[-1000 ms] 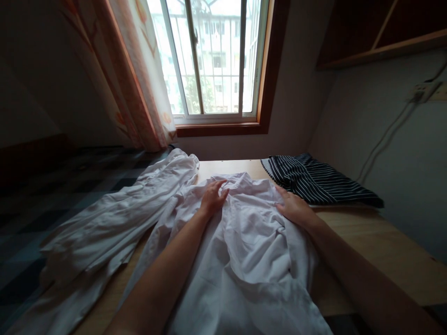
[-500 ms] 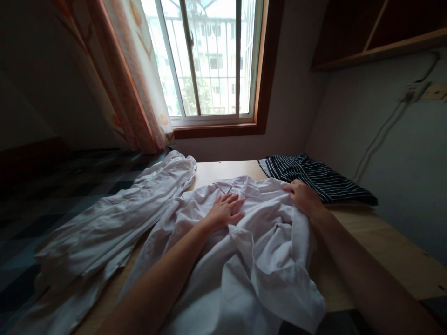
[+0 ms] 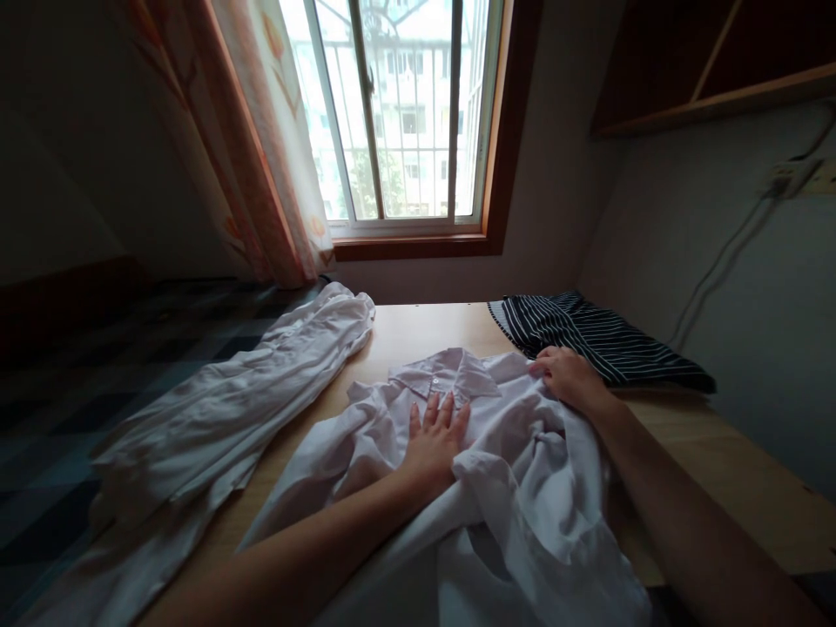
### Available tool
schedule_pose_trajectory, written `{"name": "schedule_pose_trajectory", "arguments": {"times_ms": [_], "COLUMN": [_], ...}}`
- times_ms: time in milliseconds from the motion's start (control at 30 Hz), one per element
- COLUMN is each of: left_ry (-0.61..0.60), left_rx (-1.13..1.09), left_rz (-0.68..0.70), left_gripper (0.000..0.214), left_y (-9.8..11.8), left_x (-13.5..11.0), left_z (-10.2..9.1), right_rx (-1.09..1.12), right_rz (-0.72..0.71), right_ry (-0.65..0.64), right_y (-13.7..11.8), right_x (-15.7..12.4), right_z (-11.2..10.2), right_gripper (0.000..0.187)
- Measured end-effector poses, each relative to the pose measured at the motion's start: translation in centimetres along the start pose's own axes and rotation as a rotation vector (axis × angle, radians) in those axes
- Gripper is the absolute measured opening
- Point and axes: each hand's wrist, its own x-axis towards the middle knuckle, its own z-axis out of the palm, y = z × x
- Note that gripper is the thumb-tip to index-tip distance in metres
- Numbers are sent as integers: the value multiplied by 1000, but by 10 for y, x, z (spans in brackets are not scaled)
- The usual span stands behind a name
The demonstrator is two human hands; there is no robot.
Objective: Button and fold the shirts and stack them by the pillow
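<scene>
A crumpled white shirt (image 3: 509, 488) was pressed onto the bench (image 3: 418, 326) by the flat left hand (image 3: 434, 444), its shoulder seemingly pinched by the right hand (image 3: 571, 379). It was flanked by a striped garment (image 3: 601, 340) and a white garment (image 3: 261, 392).

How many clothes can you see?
3: a white collared shirt under the left hand and right hand, another white garment to its left, a dark striped garment at far right. Folds could hide more.

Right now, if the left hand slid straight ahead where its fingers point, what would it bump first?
Most likely the collar of the white shirt. The left hand lies flat on the shirt, fingertips aimed at the collar just ahead; past that is bare wooden table.
</scene>
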Motion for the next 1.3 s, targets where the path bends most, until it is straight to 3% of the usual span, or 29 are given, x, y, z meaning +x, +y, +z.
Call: {"name": "schedule_pose_trajectory", "arguments": {"times_ms": [133, 267, 400, 467, 700, 867, 1067, 1300], "left_ry": [-34, -33, -45, -9, 124, 188, 387, 253], "left_rx": [-22, -39, -33, -17, -1, -11, 8, 111], "left_rz": [26, 84, 103, 116, 158, 161, 111, -42], "left_gripper": [69, 71, 78, 71, 53, 48, 39, 47], "left_y": [0, -14, -32, -40, -52, -53, -61, -71], "left_x": [2, 23, 47, 53, 56, 59, 63, 69], "left_z": [-12, -25, -32, -33, -26, -23, -31, -27], "right_rx": [151, 336, 320, 279, 125, 71, 98, 94], "right_rz": [-179, -345, -313, -306, -188, -198, -163, 2], "right_ry": [190, 91, 34, 23, -87, -174, -211, -251], "right_y": [-16, -31, -34, -35, -47, -54, -69, -93], "right_x": [2, 4, 5, 5, 4, 24, 55, 75], "right_z": [1, 14, 30, 35, 35, 31, 22, 27], "right_gripper": [23, 26, 34, 39, 46, 54, 49, 37]}}
